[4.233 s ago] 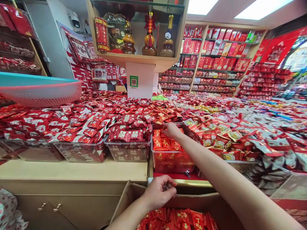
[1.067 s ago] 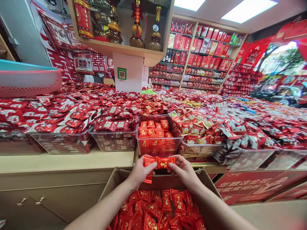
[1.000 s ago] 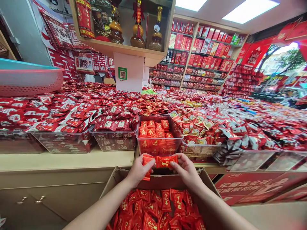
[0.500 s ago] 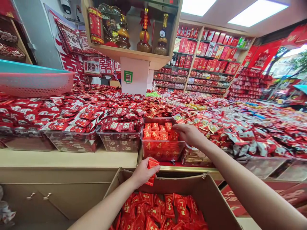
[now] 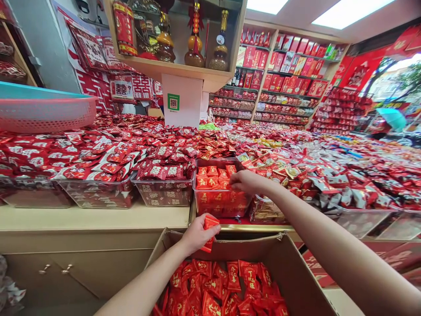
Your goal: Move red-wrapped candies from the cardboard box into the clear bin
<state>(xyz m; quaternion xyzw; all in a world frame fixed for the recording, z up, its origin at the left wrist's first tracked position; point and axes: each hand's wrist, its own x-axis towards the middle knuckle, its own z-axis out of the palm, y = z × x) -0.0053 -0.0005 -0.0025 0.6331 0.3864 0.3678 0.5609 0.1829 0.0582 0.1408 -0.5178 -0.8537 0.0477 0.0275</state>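
Observation:
My left hand [image 5: 199, 235] is closed around a red candy packet [image 5: 210, 224] with gold lettering, held above the near side of an open cardboard box [image 5: 289, 263]. Many matching red packets [image 5: 212, 303] lie loose inside that box. My right hand [image 5: 246, 181] reaches into the right side of a clear plastic bin [image 5: 223, 206], its fingers curled and pressed together against the packets there. Red packets [image 5: 212, 181] stand in neat rows in the bin. Whatever my right fingertips grip is hidden.
Clear bins of wrapped sweets [image 5: 164, 193] line the counter edge [image 5: 98, 219] on both sides. Heaped sweets cover the counter behind. A pink basket [image 5: 49, 116] sits at left, and a display cabinet [image 5: 177, 72] with bottles overhangs the middle.
My right hand has shifted left and slightly down over the bin's rows. The left hand keeps its packet, nearly still. The view has tilted a little.

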